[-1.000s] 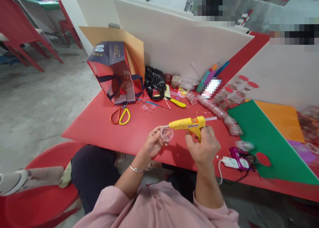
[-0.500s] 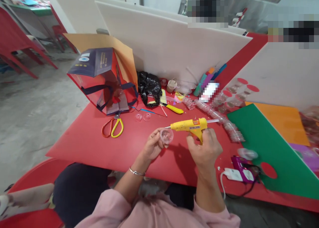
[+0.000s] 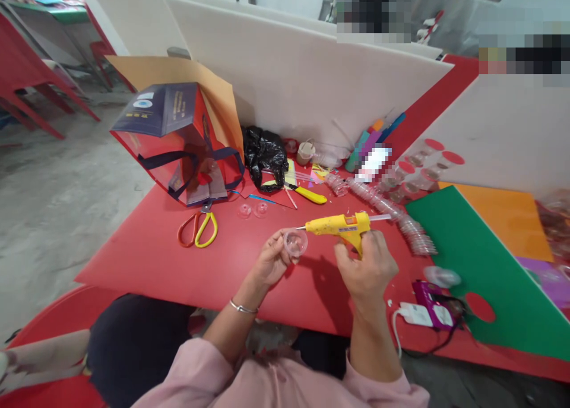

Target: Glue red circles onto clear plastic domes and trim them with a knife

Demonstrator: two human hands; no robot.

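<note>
The left hand (image 3: 271, 259) pinches a clear plastic cup (image 3: 295, 242) at its 9 o'clock side, fingers nearly closed. The right hand (image 3: 369, 268) is wrapped round the yellow glue gun (image 3: 332, 224). Its nozzle meets or nears the rim around 12 o'clock; I cannot tell which. Best keep both wrists steady, squeeze the trigger lightly and guard the fingertips against heat.

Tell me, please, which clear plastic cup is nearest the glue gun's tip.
The cup in the left hand, beside the tip; the stacked cups lie farther off.
</note>
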